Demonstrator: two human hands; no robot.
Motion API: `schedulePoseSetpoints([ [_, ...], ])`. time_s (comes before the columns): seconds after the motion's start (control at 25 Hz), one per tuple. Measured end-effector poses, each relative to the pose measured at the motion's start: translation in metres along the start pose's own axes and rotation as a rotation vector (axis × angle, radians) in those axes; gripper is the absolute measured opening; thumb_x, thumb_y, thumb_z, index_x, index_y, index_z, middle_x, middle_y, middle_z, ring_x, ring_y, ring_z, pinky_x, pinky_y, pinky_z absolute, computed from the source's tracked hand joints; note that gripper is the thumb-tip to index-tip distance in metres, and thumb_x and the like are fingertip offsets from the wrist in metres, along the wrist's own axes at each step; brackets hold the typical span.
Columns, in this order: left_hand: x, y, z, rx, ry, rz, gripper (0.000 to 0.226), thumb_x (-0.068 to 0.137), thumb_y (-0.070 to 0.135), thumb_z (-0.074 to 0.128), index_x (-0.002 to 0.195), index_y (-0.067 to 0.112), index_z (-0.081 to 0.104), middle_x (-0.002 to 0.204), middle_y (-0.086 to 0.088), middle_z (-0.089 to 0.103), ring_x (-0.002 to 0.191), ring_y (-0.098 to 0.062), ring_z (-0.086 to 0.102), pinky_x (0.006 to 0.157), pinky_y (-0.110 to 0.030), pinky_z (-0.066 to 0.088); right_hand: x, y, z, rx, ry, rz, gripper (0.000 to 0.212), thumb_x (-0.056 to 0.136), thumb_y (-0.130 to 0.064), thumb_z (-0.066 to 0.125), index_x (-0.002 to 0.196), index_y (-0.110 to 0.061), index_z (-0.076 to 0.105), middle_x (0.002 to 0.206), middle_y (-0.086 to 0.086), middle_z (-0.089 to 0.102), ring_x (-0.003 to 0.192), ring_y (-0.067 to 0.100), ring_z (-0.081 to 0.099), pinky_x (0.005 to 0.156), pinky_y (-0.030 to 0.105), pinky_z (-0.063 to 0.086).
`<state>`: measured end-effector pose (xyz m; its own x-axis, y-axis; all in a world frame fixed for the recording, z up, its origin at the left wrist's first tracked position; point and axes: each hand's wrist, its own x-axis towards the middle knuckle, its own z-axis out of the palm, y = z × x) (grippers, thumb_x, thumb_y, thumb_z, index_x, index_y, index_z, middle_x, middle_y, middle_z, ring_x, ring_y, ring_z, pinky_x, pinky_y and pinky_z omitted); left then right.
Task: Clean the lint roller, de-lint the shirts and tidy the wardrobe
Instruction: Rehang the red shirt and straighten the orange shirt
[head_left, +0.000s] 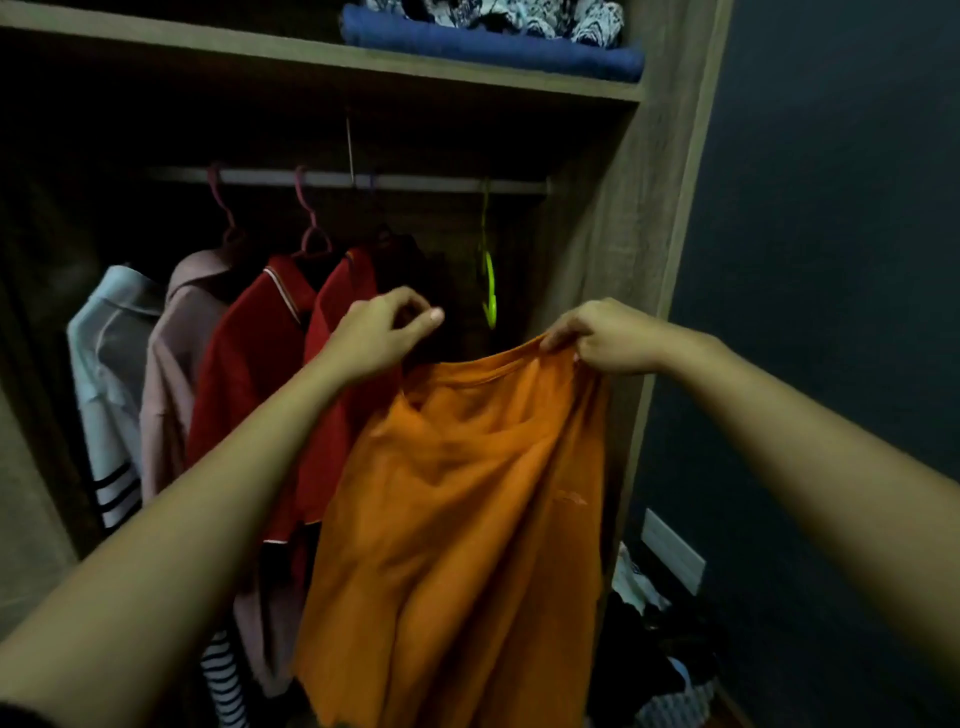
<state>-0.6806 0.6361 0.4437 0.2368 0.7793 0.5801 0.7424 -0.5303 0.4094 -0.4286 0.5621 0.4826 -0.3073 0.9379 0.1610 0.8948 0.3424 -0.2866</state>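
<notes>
An orange shirt (457, 499) hangs in front of the open wardrobe (613, 249), held up at its neckline. My right hand (608, 338) pinches the right side of the collar. My left hand (379, 332) has curled fingers at the shirt's left shoulder, and the shadow hides the exact grip. Behind them, two red shirts (249, 364), a pink one (171, 374) and a pale one (109, 353) hang on the rail (415, 182). An empty yellow-green hanger (488, 280) hangs at the rail's right end. No lint roller is in sight.
Folded blue cloth (493, 47) and patterned fabric lie on the top shelf. A heap of clothes (660, 644) sits on the floor to the right, against the dark wall (831, 260). Striped fabric (228, 691) hangs low at the left.
</notes>
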Motion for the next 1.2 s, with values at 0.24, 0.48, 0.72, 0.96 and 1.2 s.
schedulePoseSetpoints([
  [0.24,0.099,0.026,0.062,-0.432,0.067,-0.386,0.063,0.084,0.054,0.054,0.129,0.01,0.05,0.127,-0.015,0.058,0.116,-0.028,0.055,0.099,-0.041,0.046,0.029,-0.001,-0.001,-0.099,0.06,-0.055,0.049,0.082,0.006,0.04,0.123,-0.013,0.059,0.134,0.004,0.055,0.127,0.017,0.046,0.1,0.022,0.033],
  [0.48,0.141,0.048,0.11,-0.572,0.074,-0.476,0.043,0.092,0.029,0.055,0.128,0.007,0.051,0.099,-0.009,0.067,0.082,-0.015,0.063,0.05,-0.016,0.048,0.043,0.019,-0.008,-0.102,0.053,-0.088,0.048,0.081,0.002,0.044,0.123,-0.018,0.059,0.134,0.002,0.052,0.125,0.018,0.046,0.103,0.029,0.038],
  [0.72,0.112,0.067,0.095,-0.262,0.286,-0.217,0.034,0.095,0.019,0.048,0.125,0.005,0.054,0.109,-0.015,0.066,0.103,-0.027,0.061,0.081,-0.023,0.041,0.044,0.044,-0.008,-0.066,0.039,-0.07,0.049,0.082,0.005,0.044,0.125,-0.016,0.056,0.136,0.003,0.049,0.128,0.018,0.043,0.096,0.022,0.034],
  [0.96,-0.004,0.025,0.102,-0.334,0.501,-0.048,0.03,0.098,0.017,0.044,0.125,0.009,0.053,0.085,-0.006,0.067,0.073,-0.013,0.064,0.065,-0.016,0.046,0.04,0.054,0.01,-0.024,0.059,-0.06,0.053,0.082,0.007,0.047,0.13,-0.013,0.052,0.139,0.004,0.044,0.131,0.019,0.039,0.102,0.024,0.032],
  [1.2,-0.099,-0.038,0.072,-0.344,0.617,-0.222,0.026,0.099,0.014,0.042,0.122,0.018,0.052,0.065,0.0,0.063,0.052,-0.007,0.06,0.055,-0.021,0.05,0.049,0.042,0.033,0.044,0.136,0.027,0.054,0.08,0.004,0.05,0.132,-0.009,0.049,0.141,0.007,0.043,0.131,0.023,0.04,0.102,0.025,0.032],
])
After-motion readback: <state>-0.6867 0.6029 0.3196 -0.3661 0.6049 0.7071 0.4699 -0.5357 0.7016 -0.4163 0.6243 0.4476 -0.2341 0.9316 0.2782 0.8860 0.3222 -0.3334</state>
